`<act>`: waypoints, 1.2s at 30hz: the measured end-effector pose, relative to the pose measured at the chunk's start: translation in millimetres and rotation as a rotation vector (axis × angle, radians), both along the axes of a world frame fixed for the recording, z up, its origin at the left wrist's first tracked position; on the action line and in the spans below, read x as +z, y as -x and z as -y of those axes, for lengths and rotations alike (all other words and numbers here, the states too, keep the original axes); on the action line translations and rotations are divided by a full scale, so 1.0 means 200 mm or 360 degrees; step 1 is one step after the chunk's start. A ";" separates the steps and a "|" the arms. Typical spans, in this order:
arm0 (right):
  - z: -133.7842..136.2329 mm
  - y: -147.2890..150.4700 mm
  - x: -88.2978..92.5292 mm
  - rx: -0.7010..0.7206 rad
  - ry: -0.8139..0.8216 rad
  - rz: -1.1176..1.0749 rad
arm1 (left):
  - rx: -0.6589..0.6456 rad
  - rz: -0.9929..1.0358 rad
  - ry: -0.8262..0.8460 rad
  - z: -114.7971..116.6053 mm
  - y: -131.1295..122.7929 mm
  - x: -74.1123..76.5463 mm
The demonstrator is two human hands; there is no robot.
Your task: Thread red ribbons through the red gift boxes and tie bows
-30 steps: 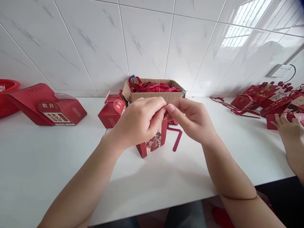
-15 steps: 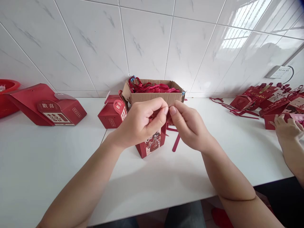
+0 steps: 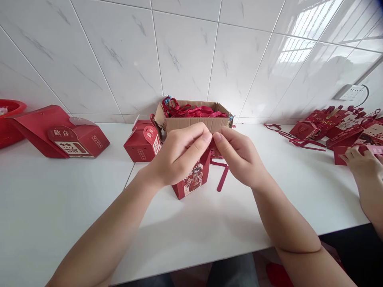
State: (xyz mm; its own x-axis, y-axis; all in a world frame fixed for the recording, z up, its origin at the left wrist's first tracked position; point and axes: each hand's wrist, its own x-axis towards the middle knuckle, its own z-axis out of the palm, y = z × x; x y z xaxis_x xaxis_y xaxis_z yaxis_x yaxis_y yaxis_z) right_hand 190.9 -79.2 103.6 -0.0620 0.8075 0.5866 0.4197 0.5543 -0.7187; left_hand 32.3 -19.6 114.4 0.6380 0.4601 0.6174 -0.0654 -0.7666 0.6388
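Observation:
In front of me a red gift box [image 3: 193,181] with a printed figure stands on the white table, its upper part covered by my hands. My left hand [image 3: 182,153] and my right hand [image 3: 236,155] meet above it, thumbs and forefingers pinched together at the tips. A piece of dark red ribbon [image 3: 205,158] shows just below the fingertips; most of it is hidden by the fingers. Beside the box, under my right hand, a ribbon strip with a rounded end [image 3: 222,180] lies on the table.
Behind stands a cardboard box [image 3: 194,124] full of red ribbons. To the left are a small red box [image 3: 140,143], a larger one with its lid up [image 3: 79,145] and a red basket [image 3: 10,127]. Decorated boxes [image 3: 344,123] and another person's hand [image 3: 359,163] are at right.
My hands stay above the box, still pinched together. The left thumb has straightened slightly, and more dark red shows beneath the fingertips. The other person's hand has shifted slightly.

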 end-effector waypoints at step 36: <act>0.03 0.04 -0.02 -0.0108 -0.0063 -0.0086 | 0.0092 0.0256 -0.0052 0.03 -0.09 -0.07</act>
